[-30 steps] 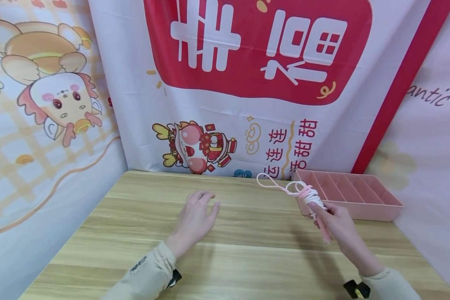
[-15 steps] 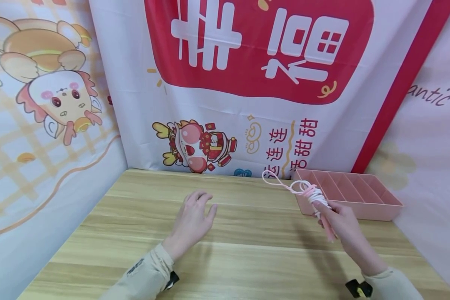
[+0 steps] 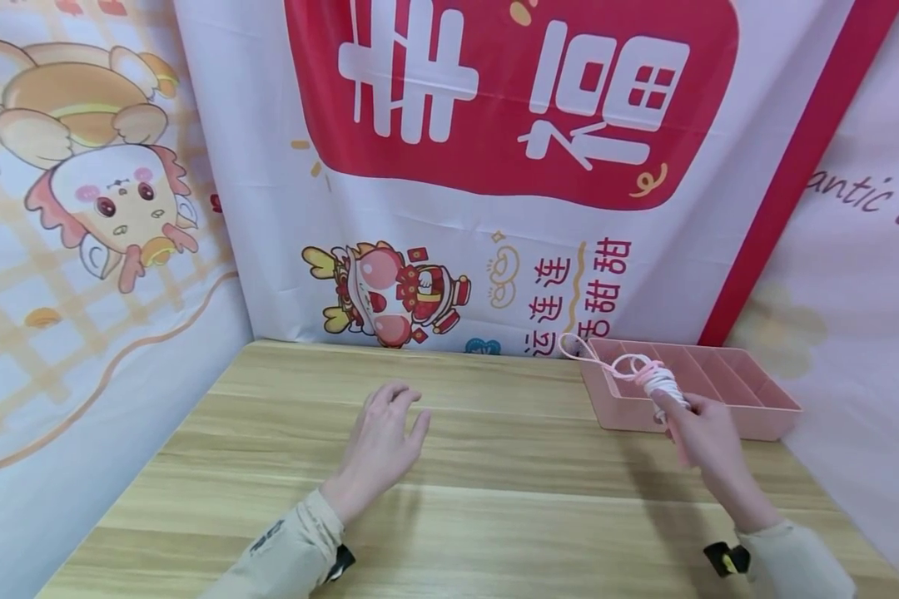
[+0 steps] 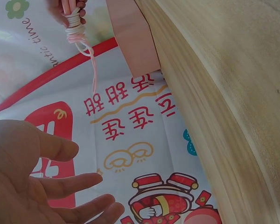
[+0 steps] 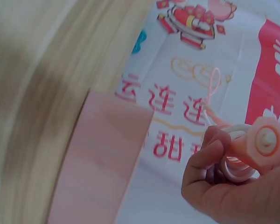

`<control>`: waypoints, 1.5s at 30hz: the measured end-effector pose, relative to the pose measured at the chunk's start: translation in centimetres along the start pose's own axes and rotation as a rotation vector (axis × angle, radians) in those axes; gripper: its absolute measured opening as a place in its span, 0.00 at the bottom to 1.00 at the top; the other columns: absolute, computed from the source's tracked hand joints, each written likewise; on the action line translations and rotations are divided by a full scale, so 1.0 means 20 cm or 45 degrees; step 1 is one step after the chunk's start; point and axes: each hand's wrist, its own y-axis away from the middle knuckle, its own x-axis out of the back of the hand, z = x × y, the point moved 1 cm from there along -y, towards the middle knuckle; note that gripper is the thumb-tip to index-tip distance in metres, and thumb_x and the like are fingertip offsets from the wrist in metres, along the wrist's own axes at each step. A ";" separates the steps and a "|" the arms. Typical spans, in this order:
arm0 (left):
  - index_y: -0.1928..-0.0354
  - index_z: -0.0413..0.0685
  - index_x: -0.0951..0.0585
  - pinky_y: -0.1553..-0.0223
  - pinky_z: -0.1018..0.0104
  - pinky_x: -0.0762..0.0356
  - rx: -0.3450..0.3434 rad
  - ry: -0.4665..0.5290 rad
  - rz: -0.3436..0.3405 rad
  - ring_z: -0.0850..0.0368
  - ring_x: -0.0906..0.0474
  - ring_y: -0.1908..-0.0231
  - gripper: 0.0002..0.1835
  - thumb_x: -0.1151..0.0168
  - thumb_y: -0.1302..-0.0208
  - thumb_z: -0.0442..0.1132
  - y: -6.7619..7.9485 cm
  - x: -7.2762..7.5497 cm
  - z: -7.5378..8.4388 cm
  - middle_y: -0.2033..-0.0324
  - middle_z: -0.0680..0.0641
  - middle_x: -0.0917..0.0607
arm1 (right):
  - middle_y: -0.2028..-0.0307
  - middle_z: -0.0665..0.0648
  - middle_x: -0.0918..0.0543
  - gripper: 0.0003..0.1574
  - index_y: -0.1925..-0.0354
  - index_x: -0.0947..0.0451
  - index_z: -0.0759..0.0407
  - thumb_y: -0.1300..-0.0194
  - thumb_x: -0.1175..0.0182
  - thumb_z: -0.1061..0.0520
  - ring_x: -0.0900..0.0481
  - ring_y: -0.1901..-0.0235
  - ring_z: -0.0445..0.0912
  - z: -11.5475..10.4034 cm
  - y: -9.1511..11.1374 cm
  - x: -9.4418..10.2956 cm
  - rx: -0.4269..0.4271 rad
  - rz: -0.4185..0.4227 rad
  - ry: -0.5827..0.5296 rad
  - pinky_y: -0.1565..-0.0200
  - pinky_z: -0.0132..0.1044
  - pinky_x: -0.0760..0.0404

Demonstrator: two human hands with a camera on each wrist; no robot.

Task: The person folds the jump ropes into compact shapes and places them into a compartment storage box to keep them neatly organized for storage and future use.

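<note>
My right hand (image 3: 710,439) grips a bundled jump rope (image 3: 663,383) by its pink handles, its fingers curled round them. White cord is wound about the bundle, and a thin loop sticks out to the left. In the right wrist view, one pink handle end (image 5: 265,143) with a white centre faces the camera. The rope is held above the near left part of a pink divided box (image 3: 734,418); whether it touches the rim I cannot tell. My left hand (image 3: 380,441) hovers over the table with relaxed, spread fingers and holds nothing.
The pink box stands at the table's back right corner, with several narrow compartments. The wood-grain table (image 3: 494,532) ends at a printed cloth (image 3: 434,216) hanging behind it. More printed cloth walls close off the left and right sides.
My right hand has moved rightward with the jump rope, bringing it from beside the pink box's left end to over its left part. My left hand has barely shifted.
</note>
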 end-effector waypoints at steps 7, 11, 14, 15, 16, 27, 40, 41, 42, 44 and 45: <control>0.48 0.39 0.18 0.41 0.48 0.31 -0.002 -0.013 0.003 0.41 0.29 0.43 0.17 0.37 0.33 0.43 0.00 0.00 -0.02 0.44 0.37 0.23 | 0.76 0.59 0.21 0.35 0.58 0.22 0.71 0.31 0.43 0.37 0.29 0.82 0.47 0.00 -0.09 0.07 0.135 0.122 0.222 0.87 0.40 0.29; 0.48 0.39 0.18 0.40 0.48 0.31 0.004 -0.017 -0.011 0.41 0.29 0.42 0.17 0.37 0.32 0.43 0.00 0.01 -0.02 0.43 0.36 0.23 | 0.82 0.56 0.27 0.30 0.70 0.24 0.66 0.30 0.45 0.39 0.32 0.81 0.50 0.00 -0.14 0.09 0.239 0.237 0.435 0.82 0.39 0.34; 0.48 0.38 0.18 0.40 0.48 0.31 0.005 -0.014 -0.017 0.41 0.29 0.42 0.18 0.38 0.32 0.44 0.00 0.01 -0.02 0.43 0.36 0.23 | 0.83 0.56 0.29 0.28 0.73 0.26 0.64 0.31 0.45 0.41 0.32 0.81 0.52 -0.01 -0.17 0.08 0.280 0.275 0.501 0.81 0.40 0.35; 0.48 0.39 0.18 0.40 0.48 0.31 0.006 -0.013 -0.019 0.41 0.29 0.42 0.18 0.38 0.32 0.44 0.00 0.01 -0.02 0.43 0.37 0.23 | 0.84 0.56 0.29 0.27 0.74 0.27 0.64 0.31 0.45 0.43 0.32 0.81 0.52 -0.01 -0.18 0.08 0.300 0.288 0.522 0.81 0.41 0.35; 0.47 0.39 0.18 0.40 0.48 0.31 0.006 -0.014 -0.021 0.42 0.29 0.42 0.18 0.38 0.32 0.44 0.00 0.01 -0.02 0.43 0.37 0.23 | 0.84 0.56 0.29 0.26 0.76 0.28 0.63 0.31 0.45 0.44 0.32 0.82 0.52 0.00 -0.19 0.07 0.322 0.302 0.543 0.81 0.41 0.36; 0.47 0.40 0.18 0.41 0.49 0.30 0.021 -0.014 -0.042 0.43 0.29 0.42 0.18 0.38 0.32 0.44 0.00 0.00 -0.02 0.43 0.39 0.24 | 0.82 0.58 0.28 0.27 0.74 0.28 0.65 0.30 0.47 0.43 0.30 0.81 0.53 0.01 -0.25 -0.02 0.277 0.184 0.640 0.81 0.41 0.34; 0.48 0.39 0.18 0.42 0.48 0.29 0.008 0.003 -0.043 0.42 0.28 0.43 0.17 0.37 0.32 0.43 0.00 -0.02 -0.02 0.44 0.37 0.24 | 0.85 0.50 0.35 0.29 0.71 0.26 0.67 0.30 0.48 0.42 0.36 0.86 0.44 -0.01 -0.35 -0.06 -0.130 -0.129 0.205 0.86 0.36 0.36; 0.49 0.38 0.18 0.42 0.48 0.29 0.008 0.004 -0.044 0.42 0.28 0.43 0.17 0.37 0.33 0.43 0.00 -0.02 -0.02 0.44 0.37 0.24 | 0.85 0.50 0.35 0.29 0.70 0.25 0.68 0.30 0.47 0.42 0.37 0.86 0.43 -0.01 -0.36 -0.06 -0.153 -0.135 0.172 0.86 0.36 0.36; 0.49 0.38 0.18 0.42 0.48 0.29 0.011 0.002 -0.046 0.42 0.28 0.43 0.17 0.37 0.33 0.43 0.00 -0.03 -0.02 0.43 0.37 0.24 | 0.85 0.50 0.34 0.30 0.68 0.24 0.69 0.30 0.47 0.41 0.37 0.86 0.43 -0.01 -0.37 -0.06 -0.176 -0.146 0.141 0.85 0.36 0.36; 0.49 0.39 0.17 0.42 0.48 0.29 0.016 0.002 -0.051 0.42 0.28 0.43 0.17 0.37 0.32 0.44 0.00 -0.03 -0.02 0.44 0.37 0.24 | 0.84 0.50 0.34 0.30 0.65 0.23 0.69 0.30 0.46 0.40 0.36 0.85 0.42 -0.01 -0.38 -0.06 -0.206 -0.159 0.107 0.85 0.36 0.36; 0.49 0.39 0.17 0.42 0.48 0.29 0.018 0.002 -0.055 0.42 0.28 0.43 0.17 0.37 0.32 0.44 0.00 -0.03 -0.02 0.43 0.38 0.24 | 0.84 0.50 0.33 0.30 0.63 0.23 0.69 0.30 0.46 0.40 0.36 0.85 0.43 -0.01 -0.39 -0.06 -0.223 -0.164 0.086 0.84 0.36 0.36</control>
